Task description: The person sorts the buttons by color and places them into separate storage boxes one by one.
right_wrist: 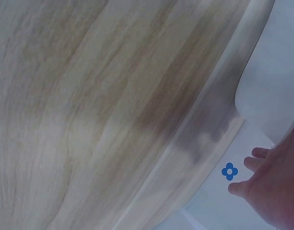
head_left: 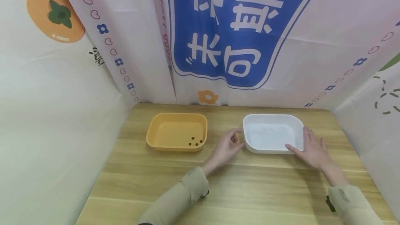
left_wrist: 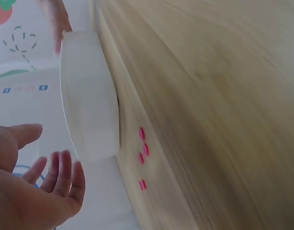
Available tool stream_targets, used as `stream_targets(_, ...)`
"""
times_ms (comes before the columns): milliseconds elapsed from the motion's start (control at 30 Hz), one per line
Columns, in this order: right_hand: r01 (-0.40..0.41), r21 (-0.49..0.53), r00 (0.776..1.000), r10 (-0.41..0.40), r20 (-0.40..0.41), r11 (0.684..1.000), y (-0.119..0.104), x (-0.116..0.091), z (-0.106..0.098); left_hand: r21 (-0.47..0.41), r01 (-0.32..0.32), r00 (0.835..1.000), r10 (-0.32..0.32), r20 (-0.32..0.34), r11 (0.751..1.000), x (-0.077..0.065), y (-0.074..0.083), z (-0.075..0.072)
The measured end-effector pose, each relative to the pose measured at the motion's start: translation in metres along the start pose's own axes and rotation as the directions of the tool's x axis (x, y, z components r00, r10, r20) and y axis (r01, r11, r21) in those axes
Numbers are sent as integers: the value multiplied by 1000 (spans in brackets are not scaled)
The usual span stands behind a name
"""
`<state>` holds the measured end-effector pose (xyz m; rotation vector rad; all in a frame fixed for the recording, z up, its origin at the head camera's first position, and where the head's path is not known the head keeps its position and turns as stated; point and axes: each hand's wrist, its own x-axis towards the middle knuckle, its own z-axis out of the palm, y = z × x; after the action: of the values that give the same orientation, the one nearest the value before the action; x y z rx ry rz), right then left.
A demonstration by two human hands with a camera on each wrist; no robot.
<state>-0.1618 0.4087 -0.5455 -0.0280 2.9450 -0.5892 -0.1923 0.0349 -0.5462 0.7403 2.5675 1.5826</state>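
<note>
A white plastic tub point(head_left: 270, 151) stands on the right half of the wooden table. At its right end is my right hand point(head_left: 314, 152), thumb over the front rim and fingers along the outer side, holding that corner. By the tub's left end, my left hand point(head_left: 225, 147) hovers with its fingers loosely bent and nothing held; a gap to the tub shows in the left wrist view. Several small pink-red discs point(left_wrist: 142, 158) lie on the table beside the tub; I cannot make them out in the head view. The right wrist view shows the fingers point(right_wrist: 245, 189) spread.
To the left stands a yellow tub point(head_left: 176, 148) with several small dark round pieces point(head_left: 192, 138) in its right front corner. A printed cloth point(head_left: 222, 44) hangs behind the table, and white sheets point(head_left: 62, 114) flank both sides.
</note>
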Motion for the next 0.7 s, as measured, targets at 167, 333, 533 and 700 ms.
stream_targets(167, 2, -4, 1000, -2, 0, 1000, 1, 0, 0, 73, 91, 995, -93, 25, 993, -10, 9, -14)
stream_targets(333, -1, -7, 1000, 1, 3, 1000, 1, 1, -1, 117, 129, 990, -135, 41, 985, -10, 4, -21)
stream_targets(533, -5, -8, 1000, 5, 9, 1000, -1, -1, -3, 235, 110, 990, -128, 65, 966, -11, -6, -27)
stream_targets(700, -8, -7, 1000, 8, 8, 1000, -3, -1, -2, 311, 118, 987, -146, 69, 943, -11, -14, -26)
